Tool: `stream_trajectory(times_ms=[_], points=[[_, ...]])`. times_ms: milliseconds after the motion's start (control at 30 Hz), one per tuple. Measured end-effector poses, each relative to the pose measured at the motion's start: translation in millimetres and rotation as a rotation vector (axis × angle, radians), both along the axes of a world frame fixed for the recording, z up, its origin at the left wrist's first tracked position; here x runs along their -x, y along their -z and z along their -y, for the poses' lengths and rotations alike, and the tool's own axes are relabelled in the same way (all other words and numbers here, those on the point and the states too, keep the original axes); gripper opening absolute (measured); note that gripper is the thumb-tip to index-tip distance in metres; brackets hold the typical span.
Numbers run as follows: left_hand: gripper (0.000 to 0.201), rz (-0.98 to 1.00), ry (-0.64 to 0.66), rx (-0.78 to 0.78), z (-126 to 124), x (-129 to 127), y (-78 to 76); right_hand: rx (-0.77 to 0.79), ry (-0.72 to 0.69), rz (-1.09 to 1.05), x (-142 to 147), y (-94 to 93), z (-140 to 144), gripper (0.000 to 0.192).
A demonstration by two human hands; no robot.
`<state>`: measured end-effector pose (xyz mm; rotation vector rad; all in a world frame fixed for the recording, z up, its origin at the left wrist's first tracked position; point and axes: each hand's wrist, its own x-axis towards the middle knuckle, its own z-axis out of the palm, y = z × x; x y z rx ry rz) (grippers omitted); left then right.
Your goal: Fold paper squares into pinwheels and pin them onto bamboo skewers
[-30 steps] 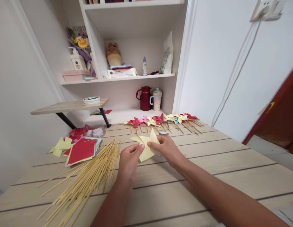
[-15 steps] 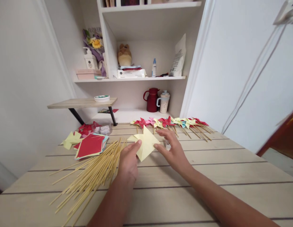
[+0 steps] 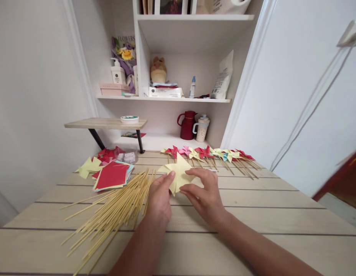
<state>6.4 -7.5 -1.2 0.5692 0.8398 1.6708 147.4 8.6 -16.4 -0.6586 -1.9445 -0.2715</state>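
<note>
Paper (image 3: 180,170): between your hands, one tip toward 12, no clear long axis.
Left hand (image 3: 160,197): nearer, you're pinching paper, at 1 o'clock.
Right hand (image 3: 206,191): paper at 10 o'clock; can't tell if you're pinching.

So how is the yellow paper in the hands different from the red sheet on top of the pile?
The yellow paper is pale yellow, while the red sheet is deep red. The yellow paper has pointed corners and folded flaps; the red sheet looks flat and four-cornered. The yellow paper is held up in the left hand, with the right hand at its edge; the red sheet lies on the pile. Both look like paper.
</note>
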Motion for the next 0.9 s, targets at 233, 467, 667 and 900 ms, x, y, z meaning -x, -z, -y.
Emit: stream_trajectory(times_ms=[233,467,667,900], points=[[0.040,-0.123,-0.048,0.000,1,-5,0.8,0.258,-0.046,-0.182,-4,-7.5,-4,0.017],[0.031,-0.257,-0.083,-0.056,1,-8,3.4,0.513,-0.107,-0.293,-7,-13.3,-6,0.019],[0.028,-0.337,-0.131,-0.043,0,-9,3.9,0.591,-0.113,-0.362,-10,-13.5,-9,0.018],[0.027,-0.393,-0.148,-0.042,3,-11,1.1,0.588,-0.120,-0.361,-8,-15.4,-9,0.017]])
